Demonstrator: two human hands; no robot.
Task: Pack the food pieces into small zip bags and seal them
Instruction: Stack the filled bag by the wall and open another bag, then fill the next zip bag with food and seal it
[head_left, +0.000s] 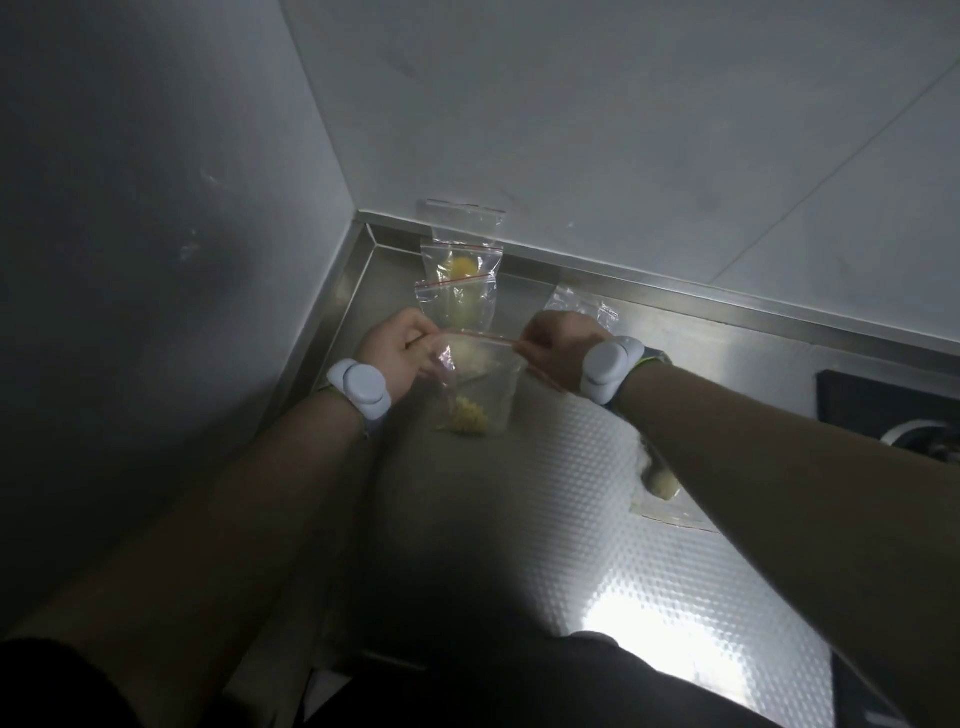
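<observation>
A small clear zip bag (480, 387) with a red zip line hangs between my hands over the steel counter (519, 519). Pale yellow food pieces (467, 418) lie at its bottom. My left hand (397, 351) pinches the left end of the bag's top edge. My right hand (556, 345) pinches the right end of that edge. Behind it, two filled zip bags (460, 283) with yellow food lean toward the wall, one in front of the other. An empty bag (584, 306) lies behind my right hand.
A tiled wall corner closes the counter at the back and left. More pale food on a clear bag (662, 491) shows under my right forearm. A dark sink or appliance (893, 415) sits at the right edge. Grey devices are strapped on both wrists.
</observation>
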